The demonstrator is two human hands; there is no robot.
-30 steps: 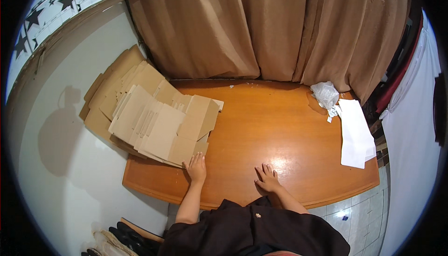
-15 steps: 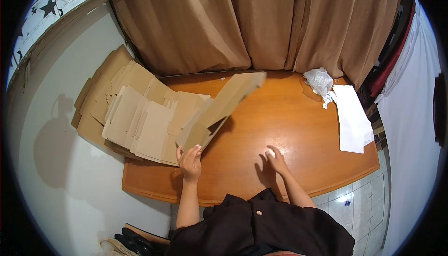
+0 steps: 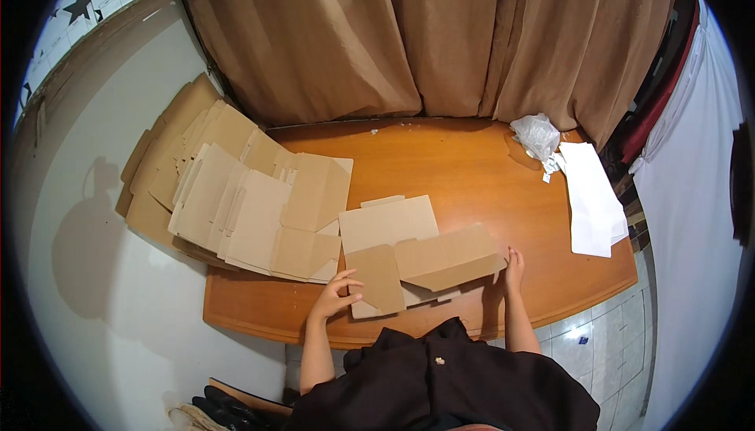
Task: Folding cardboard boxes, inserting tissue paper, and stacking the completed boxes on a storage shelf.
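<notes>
An unfolded cardboard box (image 3: 389, 222) lies on the near middle of the table, with creased panels and some flaps lifted. At its left edge is my left hand (image 3: 334, 297), thumb and fingers apart and touching the left panel. My right hand (image 3: 513, 270) has its fingers closed at the right end of a raised flap (image 3: 460, 254); its fingertips are partly hidden by the cardboard. Left of this box, a stack of flattened cardboard boxes (image 3: 255, 203) overlaps in layers and leans up against the wall.
On the wooden table (image 3: 464, 152), a crumpled clear plastic bag (image 3: 537, 136) and white paper sheets (image 3: 591, 199) lie at the far right. A brown curtain (image 3: 448, 38) hangs behind it. The white wall (image 3: 94, 195) bounds the left side.
The cardboard box, earlier tilted up beside the stack in my left hand, now lies spread on the table. My right hand has moved right and up to its flap; my left hand shifted slightly right.
</notes>
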